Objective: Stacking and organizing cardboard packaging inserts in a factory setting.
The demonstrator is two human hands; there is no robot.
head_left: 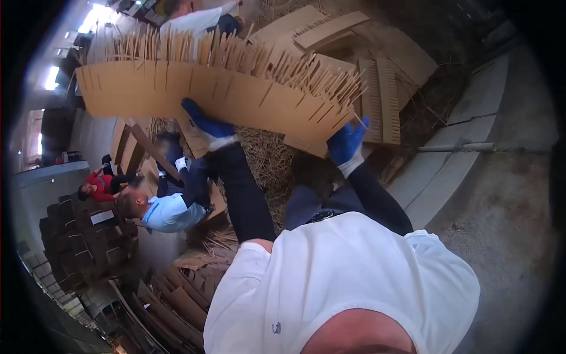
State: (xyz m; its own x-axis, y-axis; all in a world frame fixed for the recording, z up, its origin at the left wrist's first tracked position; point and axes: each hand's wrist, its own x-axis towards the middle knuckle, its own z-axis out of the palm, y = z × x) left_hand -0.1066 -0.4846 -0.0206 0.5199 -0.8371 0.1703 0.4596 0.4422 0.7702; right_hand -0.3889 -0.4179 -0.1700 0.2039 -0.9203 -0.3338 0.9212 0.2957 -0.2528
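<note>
I hold up a long stack of slotted brown cardboard strips (153, 88) in front of me, its comb-like teeth pointing up. My left hand (206, 125), in a blue glove over a dark sleeve, presses flat against the stack's near face. My right hand (349, 141), also in a blue glove, grips the stack's lower right end.
More slotted cardboard pieces (377, 100) lie piled behind on a floor littered with thin cardboard scraps (265, 159). A person in a light blue shirt (171, 212) crouches at the left, another in red (100, 186) farther left, a third at the top (194, 17). Concrete curb (471, 118) at right.
</note>
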